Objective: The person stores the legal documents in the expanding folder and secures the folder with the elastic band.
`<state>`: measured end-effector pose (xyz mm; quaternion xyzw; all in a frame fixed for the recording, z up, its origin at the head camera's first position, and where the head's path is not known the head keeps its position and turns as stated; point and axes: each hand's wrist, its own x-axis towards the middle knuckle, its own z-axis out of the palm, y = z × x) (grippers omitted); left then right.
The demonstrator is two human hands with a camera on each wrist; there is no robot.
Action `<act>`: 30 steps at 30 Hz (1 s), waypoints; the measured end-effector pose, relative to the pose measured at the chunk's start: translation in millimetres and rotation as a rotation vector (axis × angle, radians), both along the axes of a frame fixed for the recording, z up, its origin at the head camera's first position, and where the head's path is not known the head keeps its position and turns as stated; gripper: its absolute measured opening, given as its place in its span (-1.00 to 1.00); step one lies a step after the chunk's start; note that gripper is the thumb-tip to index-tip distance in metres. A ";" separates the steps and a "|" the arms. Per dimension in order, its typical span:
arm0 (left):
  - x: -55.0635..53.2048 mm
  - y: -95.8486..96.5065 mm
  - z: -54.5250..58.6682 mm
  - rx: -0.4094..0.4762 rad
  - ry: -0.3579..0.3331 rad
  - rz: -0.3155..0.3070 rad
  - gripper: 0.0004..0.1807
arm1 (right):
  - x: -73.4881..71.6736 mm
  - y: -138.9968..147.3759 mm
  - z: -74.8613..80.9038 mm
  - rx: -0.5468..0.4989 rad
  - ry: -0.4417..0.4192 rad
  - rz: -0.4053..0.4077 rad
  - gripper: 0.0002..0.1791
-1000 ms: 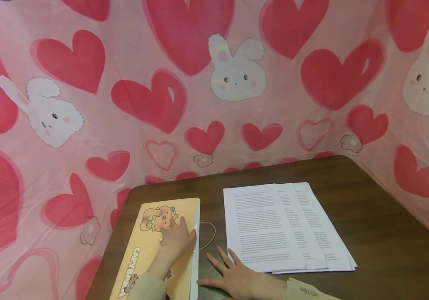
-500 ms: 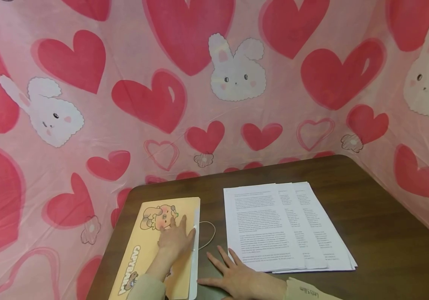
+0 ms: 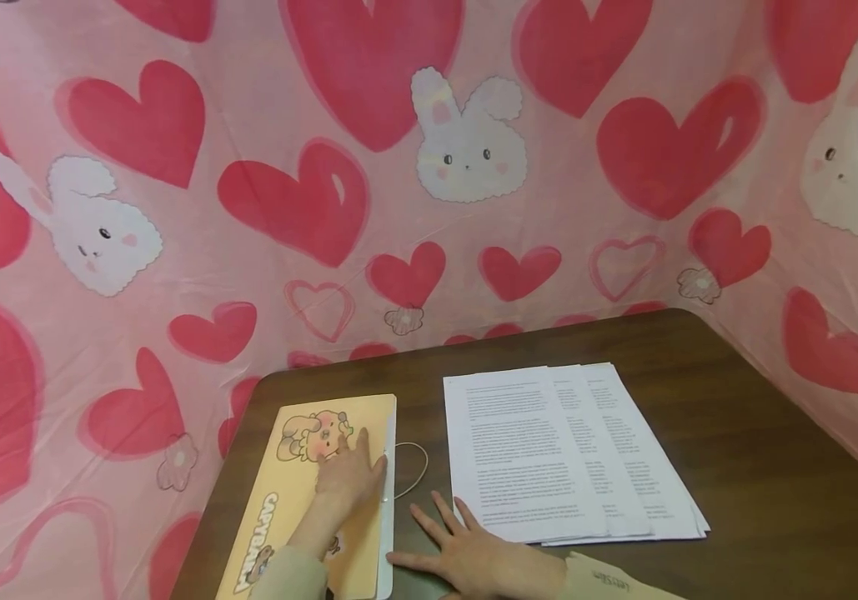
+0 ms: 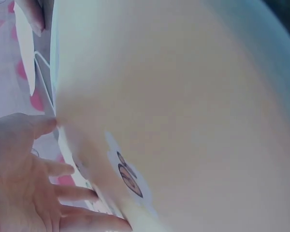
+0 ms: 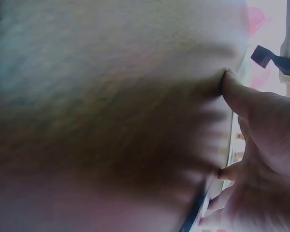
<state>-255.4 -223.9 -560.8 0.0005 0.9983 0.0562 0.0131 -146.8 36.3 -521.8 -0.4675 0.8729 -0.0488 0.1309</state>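
A yellow folder printed with capybara cartoons lies at the left of the table, a pale edge showing along its right side. My left hand rests on its cover with fingers spread, the thumb near the right edge; the left wrist view shows the fingertips on the cover. A thin cord loop sticks out from the folder's right side. My right hand lies on the table with spread fingers, between the folder and a fanned stack of printed paper sheets. Its thumb reaches toward the folder's lower right edge.
The dark wooden table has rounded far corners. Pink fabric with hearts and rabbits hangs behind it and along both sides. The paper stack takes up the middle right of the table.
The left hand has shifted slightly on the folder cover, its fingers staying spread. The right hand and the papers keep their places, while the head view has turned a little.
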 end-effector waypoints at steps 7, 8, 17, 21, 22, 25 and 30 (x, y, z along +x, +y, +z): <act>-4.8 -6.7 -3.7 0.014 0.006 -0.010 -0.08 | -0.1 -4.0 4.2 0.029 -0.037 -0.019 -0.12; -5.4 -7.2 -3.8 0.014 0.004 -0.013 -0.07 | 0.6 -4.2 6.1 0.040 -0.018 -0.016 -0.12; -11.3 -13.4 -3.9 0.071 -0.010 -0.035 -0.17 | 5.6 -5.5 11.4 0.086 0.098 -0.002 -0.12; -13.7 -17.9 -2.0 0.104 -0.014 -0.049 -0.21 | 5.6 -5.8 10.6 0.083 0.116 -0.002 -0.14; -14.7 -19.0 -1.5 0.118 -0.017 -0.050 -0.21 | 5.5 -5.9 10.8 0.082 0.110 -0.004 -0.14; -18.2 -22.9 -0.8 0.155 -0.035 -0.054 -0.19 | 5.0 -6.0 9.9 0.077 0.104 -0.002 -0.15; -27.0 -31.0 -2.7 0.245 -0.106 -0.032 -0.19 | 4.7 -6.8 9.4 0.083 0.100 -0.004 -0.15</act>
